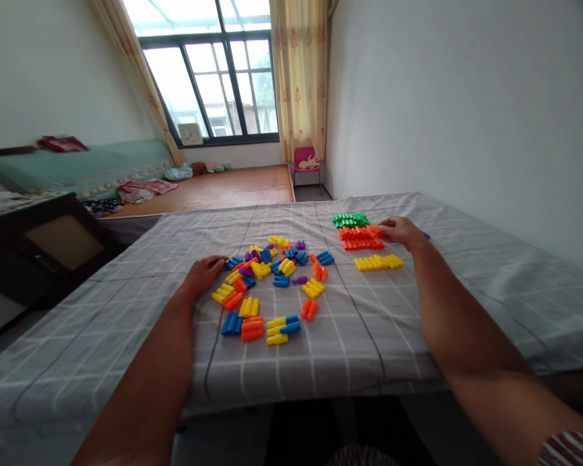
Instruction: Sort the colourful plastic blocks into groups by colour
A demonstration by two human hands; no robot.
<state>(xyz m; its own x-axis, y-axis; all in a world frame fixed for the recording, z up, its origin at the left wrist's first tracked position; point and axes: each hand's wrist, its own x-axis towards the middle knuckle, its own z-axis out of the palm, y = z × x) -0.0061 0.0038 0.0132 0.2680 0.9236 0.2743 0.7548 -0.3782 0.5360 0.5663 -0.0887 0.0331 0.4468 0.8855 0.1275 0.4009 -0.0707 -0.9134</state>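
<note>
Right hand [397,232] reaches in at the orange blocks [363,244], fingers close together, though I can't tell whether they're clamped on one; those blocks lie in rows on the checked cloth [330,362], between green blocks [350,221] and yellow blocks [379,263]. Left hand [205,272] is beside a blue block [232,263], grip unclear. A stray knuckle or tugged cloth could skew the tight rows.
</note>
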